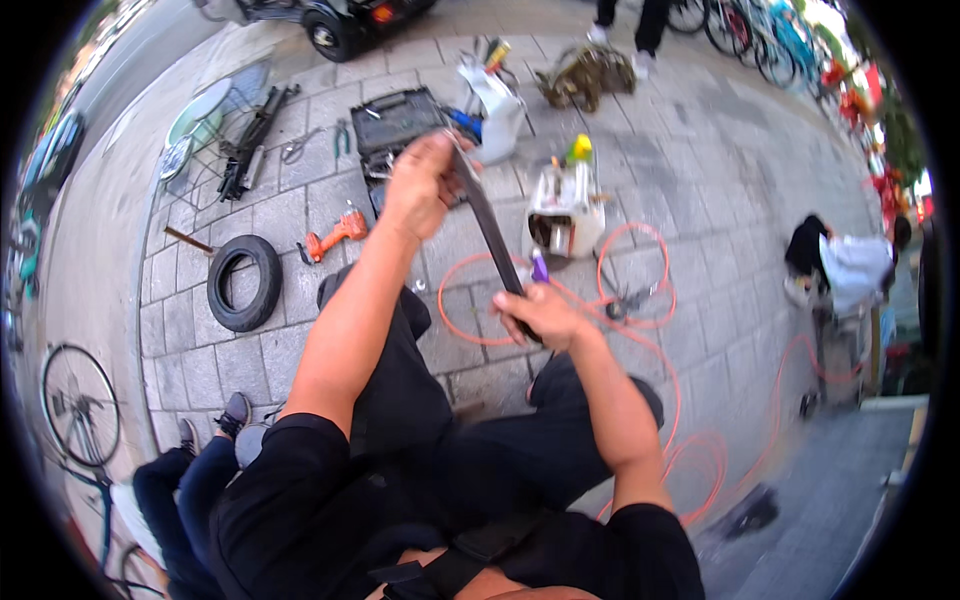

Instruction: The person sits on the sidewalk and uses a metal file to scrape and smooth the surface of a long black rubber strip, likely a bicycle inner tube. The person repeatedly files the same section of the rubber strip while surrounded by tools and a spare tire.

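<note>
My left hand [422, 190] is raised in front of me, its fingers closed on the upper end of a long dark strip [487, 225] that looks like a flattened inner tube. Lower and to the right, my right hand [545, 315] grips the strip's other end. Between the two hands it runs stretched out and slanting, clear of the ground. On the paving to the left lies a small black tyre [268, 290], with an orange cordless drill [340, 231] beyond it. Partly hidden behind my left hand is an open black toolbox [397, 118].
A cut-open white container [567, 205] stands ahead, near a second white container [495, 112] of tools. Orange hose [657, 345] loops across the paving on the right. Another person's legs [190, 490] are close at my left; a person [850, 265] bends over at far right.
</note>
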### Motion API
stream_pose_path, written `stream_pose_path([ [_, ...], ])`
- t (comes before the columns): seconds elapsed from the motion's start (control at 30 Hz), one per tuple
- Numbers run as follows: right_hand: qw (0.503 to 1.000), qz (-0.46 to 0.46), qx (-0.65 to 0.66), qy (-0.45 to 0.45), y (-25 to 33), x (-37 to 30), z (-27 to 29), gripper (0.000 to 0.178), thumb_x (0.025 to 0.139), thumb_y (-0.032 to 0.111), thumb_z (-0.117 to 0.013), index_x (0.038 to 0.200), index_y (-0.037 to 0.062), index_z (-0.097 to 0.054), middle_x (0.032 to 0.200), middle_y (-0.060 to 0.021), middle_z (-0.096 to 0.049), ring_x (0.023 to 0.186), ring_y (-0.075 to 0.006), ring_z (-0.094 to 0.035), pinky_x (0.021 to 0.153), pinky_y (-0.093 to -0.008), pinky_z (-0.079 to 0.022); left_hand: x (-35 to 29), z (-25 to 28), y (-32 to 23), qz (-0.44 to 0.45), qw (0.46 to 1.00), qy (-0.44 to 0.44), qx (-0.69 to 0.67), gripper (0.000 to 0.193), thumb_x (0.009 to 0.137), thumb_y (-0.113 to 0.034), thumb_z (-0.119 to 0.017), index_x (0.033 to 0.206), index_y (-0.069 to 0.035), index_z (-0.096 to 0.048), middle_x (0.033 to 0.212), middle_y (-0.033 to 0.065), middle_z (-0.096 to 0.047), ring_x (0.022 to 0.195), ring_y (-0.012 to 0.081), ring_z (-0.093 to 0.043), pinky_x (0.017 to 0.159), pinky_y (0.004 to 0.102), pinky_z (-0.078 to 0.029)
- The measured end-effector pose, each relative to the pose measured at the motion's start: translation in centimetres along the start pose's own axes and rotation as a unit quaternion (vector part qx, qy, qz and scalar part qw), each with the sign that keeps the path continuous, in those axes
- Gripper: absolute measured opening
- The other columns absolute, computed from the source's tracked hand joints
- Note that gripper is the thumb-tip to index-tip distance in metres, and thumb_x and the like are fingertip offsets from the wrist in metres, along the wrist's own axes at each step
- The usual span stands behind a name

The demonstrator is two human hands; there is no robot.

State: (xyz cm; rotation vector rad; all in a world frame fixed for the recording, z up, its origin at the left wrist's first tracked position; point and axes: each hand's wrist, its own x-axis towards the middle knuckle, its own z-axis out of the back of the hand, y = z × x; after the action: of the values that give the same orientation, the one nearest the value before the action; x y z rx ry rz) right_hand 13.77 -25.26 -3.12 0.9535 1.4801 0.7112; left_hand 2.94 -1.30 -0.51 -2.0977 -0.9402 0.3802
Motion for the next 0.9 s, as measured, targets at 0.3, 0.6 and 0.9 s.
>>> stream_pose_path([
  [0.3,0.945,0.115,-0.237,-0.192,-1.2,1.2,-1.6,0.052,0.098,0.05,-0.059,0.084,0.0002,-0.065,0.066,-0.018,-0.059,0.061,-0.0281,-0.059,0.061,-0.0432,-0.045,2.1,5.7,-2.7,0.006,0.967,-0.243,-0.075,0.036,0.108,-0.033,-0.044,0.094,-0.004,-0.059,0.086,0.0101,-0.061,0.083,0.0266,-0.057,0.079,0.0448,-0.049],
  [0.6,0.956,0.105,-0.194,-0.193,-0.2,0.8,-2.2,0.044,0.1,0.045,-0.061,0.093,0.0025,-0.072,0.068,-0.0132,-0.059,0.066,-0.0171,-0.059,0.066,-0.0371,-0.048,5.2,11.2,-2.5,0.011,0.973,-0.222,-0.061,0.042,0.112,-0.032,-0.035,0.104,0.001,-0.059,0.099,0.0162,-0.065,0.088,0.0264,-0.063,0.079,0.0394,-0.055],
  [0.9,0.976,0.093,-0.078,-0.182,-1.7,0.6,-0.8,0.04,0.101,0.04,-0.062,0.095,0.0027,-0.074,0.074,-0.0046,-0.066,0.07,-0.0126,-0.059,0.07,-0.0331,-0.05,3.1,5.7,-1.4,0.056,0.992,-0.116,0.008,0.042,0.109,-0.032,-0.046,0.126,0.003,-0.059,0.123,0.016,-0.065,0.119,0.0317,-0.063,0.106,0.0484,-0.051],
])
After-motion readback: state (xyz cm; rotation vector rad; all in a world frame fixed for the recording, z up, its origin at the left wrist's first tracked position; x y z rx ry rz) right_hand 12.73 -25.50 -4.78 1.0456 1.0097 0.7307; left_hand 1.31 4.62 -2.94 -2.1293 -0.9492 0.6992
